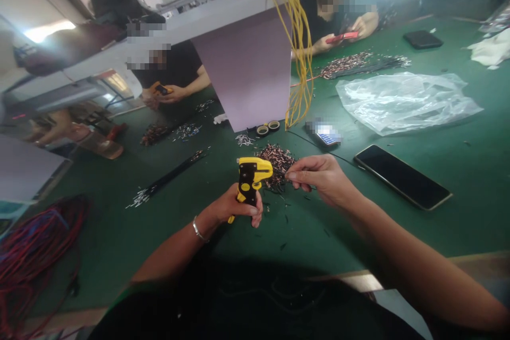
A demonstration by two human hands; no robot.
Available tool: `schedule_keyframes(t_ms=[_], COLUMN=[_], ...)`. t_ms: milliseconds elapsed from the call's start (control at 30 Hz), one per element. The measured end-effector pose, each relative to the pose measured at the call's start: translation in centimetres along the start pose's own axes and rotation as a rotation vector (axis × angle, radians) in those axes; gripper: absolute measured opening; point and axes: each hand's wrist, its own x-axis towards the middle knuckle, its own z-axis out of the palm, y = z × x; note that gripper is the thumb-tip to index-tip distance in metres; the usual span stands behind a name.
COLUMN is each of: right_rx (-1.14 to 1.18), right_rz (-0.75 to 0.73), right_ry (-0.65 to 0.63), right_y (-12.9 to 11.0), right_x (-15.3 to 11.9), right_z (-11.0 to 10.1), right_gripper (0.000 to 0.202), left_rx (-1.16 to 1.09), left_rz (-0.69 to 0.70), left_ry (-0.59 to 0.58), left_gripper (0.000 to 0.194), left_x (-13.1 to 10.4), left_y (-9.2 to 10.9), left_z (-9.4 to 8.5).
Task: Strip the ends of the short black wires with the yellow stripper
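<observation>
My left hand (239, 206) is wrapped round the grip of a yellow and black wire stripper (247, 183), whose head points to the right. Just right of the tool, my right hand (314, 172) is closed in a pinch on a thin black wire (287, 174); most of the wire is hidden. Behind both hands lies a pile of short copper-ended pieces (274, 156). A bundle of black wires (171, 175) with silvery ends rests to the left on the green table (223, 255).
A black phone (402, 176) and a clear plastic bag (402, 101) lie at the right. Yellow cables (298, 48) hang beside a pale panel (255, 74). Tape rolls (268, 128) sit at its foot. Red cable coils (40, 239) lie left. Two people work across the table.
</observation>
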Motion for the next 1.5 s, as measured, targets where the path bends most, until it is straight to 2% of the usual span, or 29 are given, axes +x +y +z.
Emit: schedule_keyframes(t_ms=[333, 500, 667, 767, 933, 1100, 1233, 1500], right_rx=[0.025, 0.020, 0.013, 0.023, -0.002, -0.026, -0.091, -0.285], right_rz=[-0.006, 0.012, 0.016, 0.013, 0.007, 0.007, 0.014, 0.022], right_ry=[-0.011, -0.006, 0.014, 0.015, 0.019, -0.013, -0.034, -0.209], right_y=[0.0, 0.2, 0.0, -0.2, -0.1, 0.3, 0.3, 0.2], right_x=[0.0, 0.1, 0.1, 0.1, 0.0, -0.1, -0.3, -0.6], right_z=[0.0, 0.0, 0.1, 0.2, 0.1, 0.2, 0.2, 1.4], right_gripper=[0.007, 0.010, 0.011, 0.011, 0.011, 0.013, 0.014, 0.013], left_rx=[0.005, -0.071, -0.085, -0.090, -0.101, -0.083, -0.055, 0.014], left_rz=[0.025, 0.033, 0.043, 0.087, 0.207, 0.222, 0.229, 0.242], left_ry=[0.092, 0.201, 0.154, 0.151, 0.212, 0.240, 0.308, 0.397], left_gripper=[0.022, 0.028, 0.028, 0.024, 0.019, 0.020, 0.022, 0.023], left_x=[0.0, 0.1, 0.3, 0.4, 0.6, 0.5, 0.6, 0.6], left_y=[-0.4, -0.7, -0.2, 0.3, 0.7, 0.8, 1.1, 1.4], left_z=[0.9, 1.1, 1.1, 0.8, -0.1, -0.2, 0.1, 0.0])
